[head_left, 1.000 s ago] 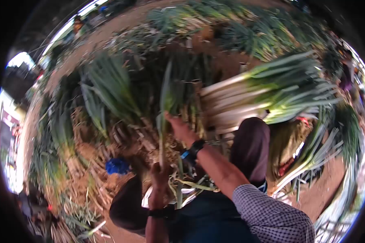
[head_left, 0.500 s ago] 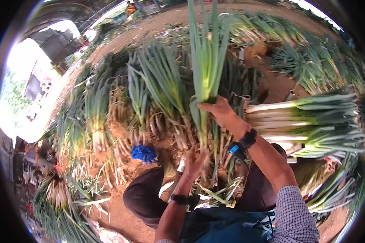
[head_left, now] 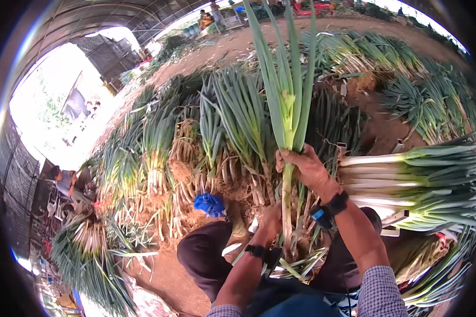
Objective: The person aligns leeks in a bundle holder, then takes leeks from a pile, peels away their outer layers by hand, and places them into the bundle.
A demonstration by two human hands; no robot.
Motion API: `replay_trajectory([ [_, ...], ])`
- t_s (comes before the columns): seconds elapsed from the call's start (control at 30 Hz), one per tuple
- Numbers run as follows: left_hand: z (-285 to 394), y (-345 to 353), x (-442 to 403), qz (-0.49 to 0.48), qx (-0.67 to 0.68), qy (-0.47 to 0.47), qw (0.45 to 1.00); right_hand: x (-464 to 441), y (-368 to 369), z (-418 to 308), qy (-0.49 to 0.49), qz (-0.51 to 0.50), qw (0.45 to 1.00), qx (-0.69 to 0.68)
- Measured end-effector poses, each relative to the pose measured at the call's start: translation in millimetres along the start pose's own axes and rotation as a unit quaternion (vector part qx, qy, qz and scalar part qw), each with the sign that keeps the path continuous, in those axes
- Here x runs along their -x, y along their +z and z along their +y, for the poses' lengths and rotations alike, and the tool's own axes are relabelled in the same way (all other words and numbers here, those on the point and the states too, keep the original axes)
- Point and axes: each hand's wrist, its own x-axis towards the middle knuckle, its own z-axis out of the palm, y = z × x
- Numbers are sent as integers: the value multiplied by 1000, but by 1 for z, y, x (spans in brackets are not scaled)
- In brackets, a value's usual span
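Note:
My right hand (head_left: 308,168) is wrapped round a tall leek (head_left: 286,198), which stands nearly upright with its green leaves fanned above the fist. My left hand (head_left: 271,219) is beside the lower white stalk of that leek, blurred, its fingers partly hidden. Behind it, rows of unpeeled leeks (head_left: 238,116) lean with their roots toward me. To the right, a stack of clean white-stemmed leeks (head_left: 375,177) lies sideways, leaves pointing right.
A blue bundle (head_left: 209,204) lies on the soil left of my hands. Another leek bundle (head_left: 92,243) is at the lower left. Peeled leaves (head_left: 301,267) lie between my knees. A seated person (head_left: 66,182) is at the far left, others in the background.
The view has swung left, shifting the scene rightward. My right hand still holds the leek, which now shows more fully upright. My left hand, fingers spread half a second ago, is now blurred beside the stalk.

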Motion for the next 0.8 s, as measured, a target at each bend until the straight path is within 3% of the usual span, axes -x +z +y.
replay_trajectory([
  [0.07,-11,2,15,30,-146,40,988,-1,-11,-5,2,-15,999,-37],
  [0.13,-18,-31,-12,-11,-181,22,983,-3,-24,-5,1,-24,998,-58],
  [0.17,-7,-10,5,5,-148,45,988,-2,-31,-5,2,-10,999,-51],
  [0.23,17,15,45,-96,-128,121,980,-6,-31,2,7,-5,999,-47],
  [0.3,2,10,31,-107,-135,160,972,-8,-25,15,5,-9,994,-108],
  [0.33,0,11,31,-65,-170,210,960,-11,-19,12,41,5,995,-95],
  [0.37,3,13,34,-24,-205,254,945,-13,-23,17,33,22,999,-13],
  [0.43,13,26,54,-32,-115,214,969,-8,-25,15,80,37,979,184],
  [0.5,7,19,39,26,-111,252,961,-6,-20,36,11,110,918,381],
  [0.57,6,12,30,63,-125,258,956,-9,-29,60,-13,102,927,361],
  [0.6,2,8,26,24,-112,243,963,-12,-35,68,-25,98,931,350],
  [0.7,3,13,34,49,-58,238,968,-6,-15,64,48,173,956,231],
  [0.73,12,19,51,4,-14,217,976,-6,-19,69,24,161,970,181],
  [0.77,16,22,57,25,-4,216,976,-3,-9,64,49,189,977,88],
  [0.8,14,14,49,14,-62,279,958,4,12,43,76,182,980,17],
])
